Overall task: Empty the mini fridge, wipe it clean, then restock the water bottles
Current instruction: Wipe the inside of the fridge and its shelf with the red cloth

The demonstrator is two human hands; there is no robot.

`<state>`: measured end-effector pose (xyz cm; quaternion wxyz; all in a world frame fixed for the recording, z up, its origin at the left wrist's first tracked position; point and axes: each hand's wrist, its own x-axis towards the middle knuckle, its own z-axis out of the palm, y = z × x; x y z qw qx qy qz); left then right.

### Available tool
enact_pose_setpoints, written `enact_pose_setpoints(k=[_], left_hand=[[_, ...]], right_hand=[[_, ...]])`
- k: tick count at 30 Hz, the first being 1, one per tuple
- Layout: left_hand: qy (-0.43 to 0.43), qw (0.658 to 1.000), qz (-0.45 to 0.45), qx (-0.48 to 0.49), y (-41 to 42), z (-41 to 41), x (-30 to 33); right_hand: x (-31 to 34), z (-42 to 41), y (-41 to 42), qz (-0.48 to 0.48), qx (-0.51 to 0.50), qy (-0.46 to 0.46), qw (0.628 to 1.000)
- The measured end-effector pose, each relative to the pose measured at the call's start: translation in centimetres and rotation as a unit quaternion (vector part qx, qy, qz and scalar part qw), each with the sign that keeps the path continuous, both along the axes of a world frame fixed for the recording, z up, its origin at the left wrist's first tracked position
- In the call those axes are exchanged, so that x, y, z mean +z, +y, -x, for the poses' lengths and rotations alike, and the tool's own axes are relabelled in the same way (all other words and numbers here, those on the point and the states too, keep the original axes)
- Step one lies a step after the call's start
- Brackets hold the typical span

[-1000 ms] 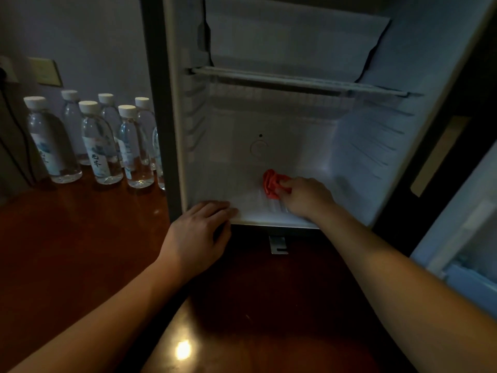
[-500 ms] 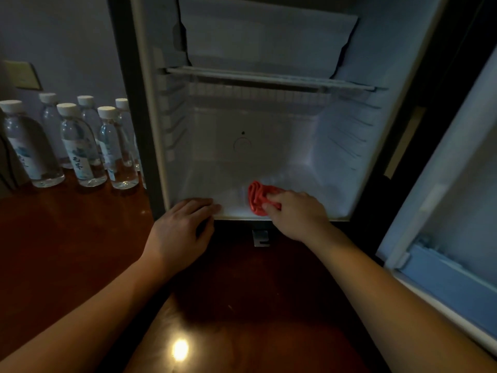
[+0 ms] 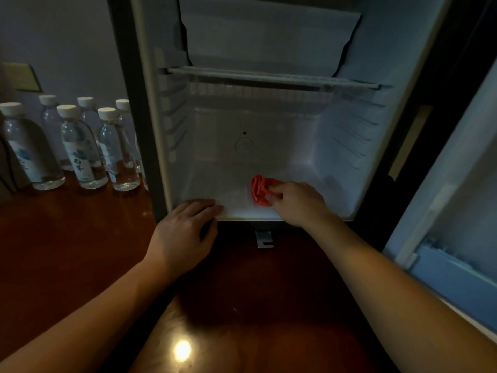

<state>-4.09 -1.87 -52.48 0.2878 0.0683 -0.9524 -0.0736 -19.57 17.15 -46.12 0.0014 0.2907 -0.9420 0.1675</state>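
While the fridge (image 3: pixel 269 117) stands open with nothing on its floor or shelf, six water bottles (image 3: pixel 80 146) wait on the brown table (image 3: pixel 53 251), far out at nine o'clock from the fridge floor. They stand close together, just beside the fridge's dark left side.

Next comes the left hand (image 3: pixel 185 232). Its fingers lie flat and together on the front lip of the fridge floor, at about seven o'clock. It holds nothing. It looks like it is there to keep the fridge steady.

A bit to the right, the red cloth (image 3: pixel 259 189) sits bunched up on the fridge floor. The right hand (image 3: pixel 298 203) pinches it, with the fingers curled onto the cloth. A second ago the cloth was a little deeper inside; now it is nearer the front edge. So the wiping goes on, and I think the floor is close to done. The bottles cannot go back in yet.

For room to move, the floor is open at twelve o'clock, toward the back wall, and at three o'clock, toward the right wall. The shelf (image 3: pixel 269 78) hangs well above the hands. Far at three o'clock, the open door (image 3: pixel 457 211) stands out of the way.
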Motion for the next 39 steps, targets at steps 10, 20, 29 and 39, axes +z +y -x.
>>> enact_pose_setpoints(k=[10,20,29,39], left_hand=[[-0.028,0.999,0.034,-0.021,0.5,1.6,0.5],[-0.017,0.999,0.046,-0.011,0.9,2.1,-0.1],[-0.011,0.998,0.054,-0.008,1.1,2.1,0.0],[-0.025,0.998,0.049,-0.009,1.0,2.0,0.0]], right_hand=[[-1.1,-1.8,2.5,0.020,-0.006,0.013,1.000],[-0.7,0.8,0.9,0.042,-0.071,-0.007,0.997],[0.4,-0.5,0.6,0.002,-0.091,0.019,0.996],[-0.7,-2.7,1.3,-0.057,-0.141,0.082,0.985]])
